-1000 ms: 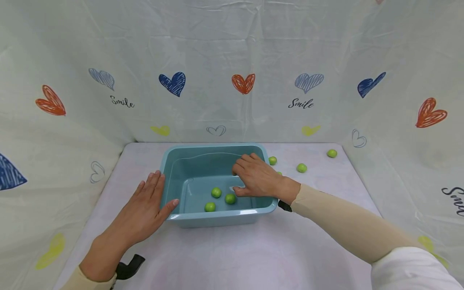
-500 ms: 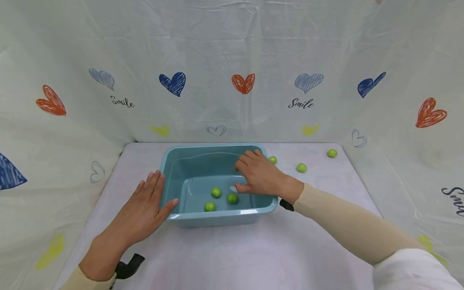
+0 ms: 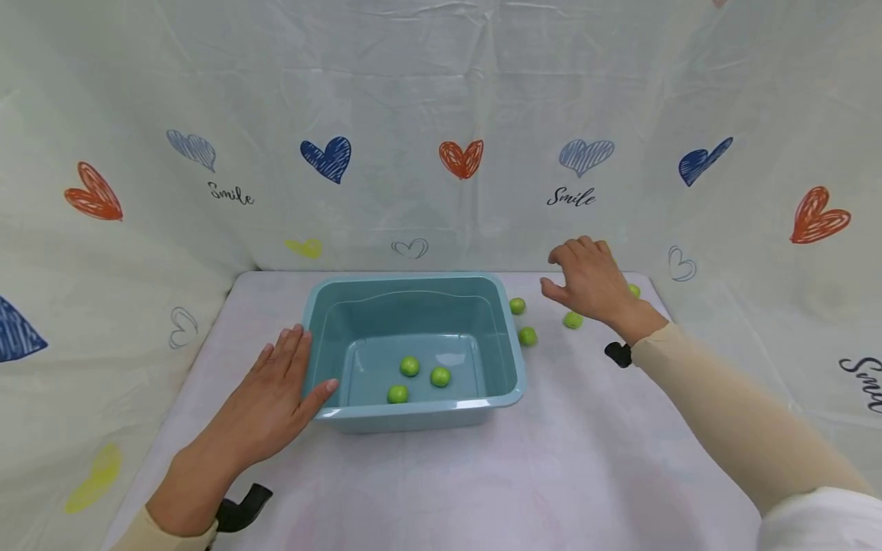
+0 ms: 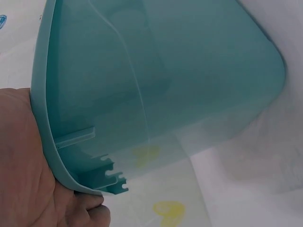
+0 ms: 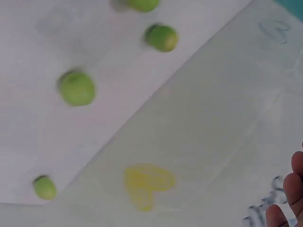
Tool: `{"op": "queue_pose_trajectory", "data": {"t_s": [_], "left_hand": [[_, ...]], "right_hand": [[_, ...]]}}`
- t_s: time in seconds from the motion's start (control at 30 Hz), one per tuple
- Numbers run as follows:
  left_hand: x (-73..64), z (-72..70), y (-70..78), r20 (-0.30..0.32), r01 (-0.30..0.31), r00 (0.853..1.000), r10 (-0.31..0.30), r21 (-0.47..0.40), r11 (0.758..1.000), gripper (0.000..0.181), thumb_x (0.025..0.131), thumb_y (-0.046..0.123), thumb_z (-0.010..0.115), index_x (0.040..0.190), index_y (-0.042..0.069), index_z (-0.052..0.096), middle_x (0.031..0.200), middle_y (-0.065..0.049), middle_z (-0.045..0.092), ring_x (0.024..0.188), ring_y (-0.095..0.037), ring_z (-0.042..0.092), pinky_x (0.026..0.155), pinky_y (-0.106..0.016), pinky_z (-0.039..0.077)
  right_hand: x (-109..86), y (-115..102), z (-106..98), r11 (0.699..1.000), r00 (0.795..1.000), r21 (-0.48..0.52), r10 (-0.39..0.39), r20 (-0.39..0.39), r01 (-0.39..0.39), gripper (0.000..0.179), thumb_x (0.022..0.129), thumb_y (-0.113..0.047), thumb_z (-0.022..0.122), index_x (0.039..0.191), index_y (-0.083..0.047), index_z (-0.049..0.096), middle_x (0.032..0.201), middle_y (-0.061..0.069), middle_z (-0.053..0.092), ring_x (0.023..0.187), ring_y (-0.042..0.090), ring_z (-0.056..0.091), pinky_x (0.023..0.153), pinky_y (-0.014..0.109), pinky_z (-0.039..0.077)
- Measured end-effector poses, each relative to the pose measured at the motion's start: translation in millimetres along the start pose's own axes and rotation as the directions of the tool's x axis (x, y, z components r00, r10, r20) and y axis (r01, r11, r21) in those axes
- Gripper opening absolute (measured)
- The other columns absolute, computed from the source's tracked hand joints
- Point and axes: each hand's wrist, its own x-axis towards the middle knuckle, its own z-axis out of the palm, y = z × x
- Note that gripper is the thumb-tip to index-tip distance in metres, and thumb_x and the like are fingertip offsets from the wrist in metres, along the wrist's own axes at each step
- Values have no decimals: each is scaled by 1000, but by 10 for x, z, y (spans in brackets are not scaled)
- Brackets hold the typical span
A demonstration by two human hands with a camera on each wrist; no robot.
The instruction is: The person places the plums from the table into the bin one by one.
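Note:
A blue-green plastic tub [image 3: 413, 418] stands on the table, with three small round green fruits [image 3: 440, 376] on its floor. My left hand [image 3: 265, 402] rests on the tub's left rim, fingers straight and thumb reaching over the front corner; the left wrist view shows the palm against the rim [image 4: 40, 101]. Above the back right of the table, my right hand [image 3: 589, 279] hovers with fingers spread and nothing in it. Below and around it lie several more green fruits [image 3: 573, 320]; the right wrist view shows them [image 5: 77, 88] apart from the fingertips [image 5: 292, 187].
Two of the loose fruits, one nearer [image 3: 527, 337] and one farther back [image 3: 517, 306], sit close beside the tub's right wall. Another fruit [image 3: 634, 291] is near the back right corner. A white sheet [image 3: 386, 92] printed with hearts surrounds the table [image 3: 427, 490].
My right hand has lifted out of the tub and moved right, over the loose fruits. One fruit inside rolled slightly right earlier. The left hand has stayed on the rim.

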Motion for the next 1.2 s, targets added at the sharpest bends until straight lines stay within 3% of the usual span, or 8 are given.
{"op": "queue_pose_trajectory", "data": {"t_s": [0.17,0.37,0.63,1.0,1.2], "left_hand": [[-16,-11,-9,0,-12,1000,12,4,1000,94,108,59,46,163,-12,19,172,-32,16,160,-50,17,127,-68,20],[-21,-23,-13,-1,-18,1000,18,23,1000,94,108,60,46,163,-12,20,172,-32,17,160,-49,18,127,-67,20],[-24,-17,-12,5,-10,1000,10,-3,1000,94,108,60,46,163,-11,19,173,-30,15,161,-48,16,128,-67,18],[-22,-8,1,0,-9,1000,9,-12,1000,93,108,60,45,163,-11,19,173,-30,16,161,-48,16,128,-66,19],[-17,-8,10,-5,-4,1000,4,-5,1000,94,108,60,46,164,-10,18,173,-30,16,161,-47,17,128,-66,20]], "right_hand": [[-295,467,301,990,990,-98,106,97,-97,44,94,-31,73,121,2,65,122,22,67,116,42,55,104,62,43],[-618,737,665,975,971,-218,86,221,-36,48,93,-31,76,124,4,62,123,23,65,116,43,56,104,63,45],[-737,789,923,973,974,-230,17,228,37,46,91,-24,76,123,4,61,120,23,64,113,42,56,101,61,46],[-706,743,1093,969,962,-240,11,273,57,28,91,-17,69,109,2,58,108,17,62,106,39,54,98,59,44],[-689,747,1112,961,959,-275,43,282,38,28,92,-20,70,104,2,58,102,18,61,102,39,53,95,58,44]]}}
